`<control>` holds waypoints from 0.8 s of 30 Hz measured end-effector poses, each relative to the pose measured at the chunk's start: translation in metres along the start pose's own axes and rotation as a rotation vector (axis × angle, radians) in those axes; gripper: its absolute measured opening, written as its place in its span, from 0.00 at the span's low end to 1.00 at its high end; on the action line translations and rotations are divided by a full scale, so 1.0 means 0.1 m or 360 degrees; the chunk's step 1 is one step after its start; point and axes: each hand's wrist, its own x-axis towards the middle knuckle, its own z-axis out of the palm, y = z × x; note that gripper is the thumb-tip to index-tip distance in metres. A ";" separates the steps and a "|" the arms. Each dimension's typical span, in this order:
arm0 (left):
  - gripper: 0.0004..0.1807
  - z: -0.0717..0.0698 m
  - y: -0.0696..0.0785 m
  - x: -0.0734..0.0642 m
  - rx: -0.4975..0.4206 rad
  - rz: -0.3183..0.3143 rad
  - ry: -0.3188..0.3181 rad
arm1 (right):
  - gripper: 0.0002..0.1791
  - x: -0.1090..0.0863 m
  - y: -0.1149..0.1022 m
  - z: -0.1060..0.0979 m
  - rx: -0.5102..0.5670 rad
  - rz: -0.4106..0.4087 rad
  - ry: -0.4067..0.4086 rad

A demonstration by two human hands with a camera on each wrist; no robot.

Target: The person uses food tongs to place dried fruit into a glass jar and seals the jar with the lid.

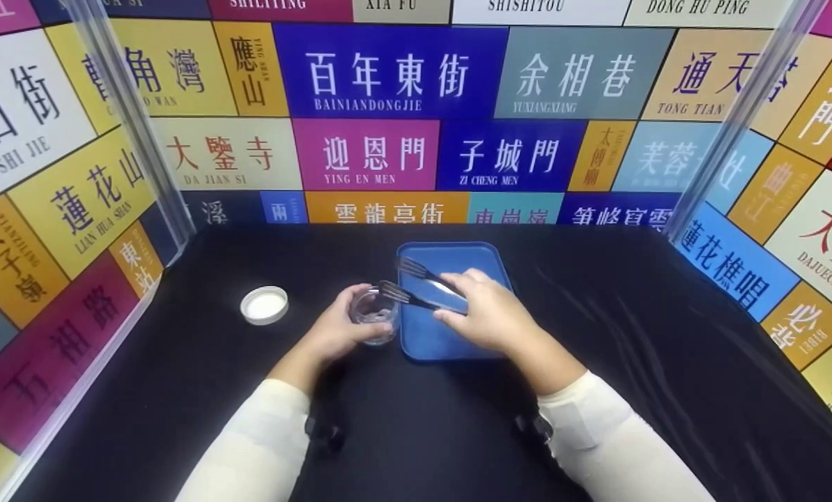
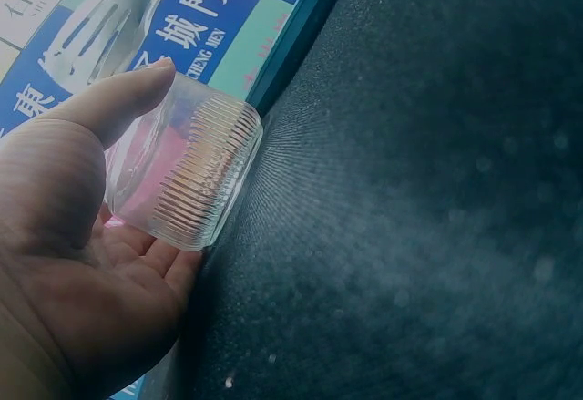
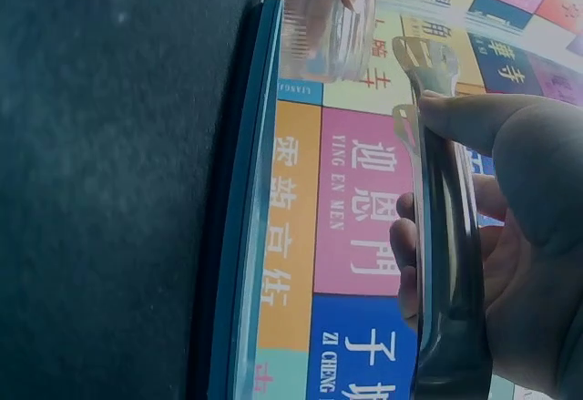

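My left hand [image 1: 339, 326] grips a clear jar [image 1: 374, 314] from the left side, thumb in front and fingers behind. In the left wrist view the jar [image 2: 208, 174] looks upright, with a ribbed lower wall close to the table. My right hand [image 1: 496, 314] holds metal tongs [image 1: 396, 292], with their two slotted heads spread apart. One head hangs over the jar's right rim; the other is farther back, above the blue tray [image 1: 424, 341]. Nothing shows between the heads. In the right wrist view, the thumb presses along one arm of the tongs [image 3: 451, 263].
A round white lid [image 1: 264, 307] lies on the black cloth [image 1: 416, 432] to the left of the jar. The tray is just right of the jar. Clear upright posts [image 1: 141, 132] and walls printed with place names enclose the table.
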 end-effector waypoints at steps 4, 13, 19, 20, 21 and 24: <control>0.50 0.00 0.00 0.00 0.0001 0.0003 0.0009 | 0.38 0.04 0.11 -0.04 0.0020 0.0063 0.0034; 0.51 0.00 -0.02 0.00 0.0011 0.0010 -0.0004 | 0.41 0.13 0.58 -0.14 0.0042 0.0363 0.0082; 0.51 -0.01 -0.01 -0.01 0.0006 0.0012 -0.0004 | 0.41 0.14 0.89 -0.20 0.0070 0.0481 0.0129; 0.51 -0.01 -0.01 -0.01 0.0014 0.0013 -0.0002 | 0.41 0.14 0.93 -0.20 0.0071 0.0497 0.0131; 0.51 -0.01 -0.01 -0.01 0.0018 0.0012 -0.0002 | 0.42 0.14 0.97 -0.21 0.0071 0.0511 0.0131; 0.51 0.00 -0.01 0.00 0.0024 0.0008 -0.0002 | 0.42 0.13 1.07 -0.22 0.0063 0.0557 0.0135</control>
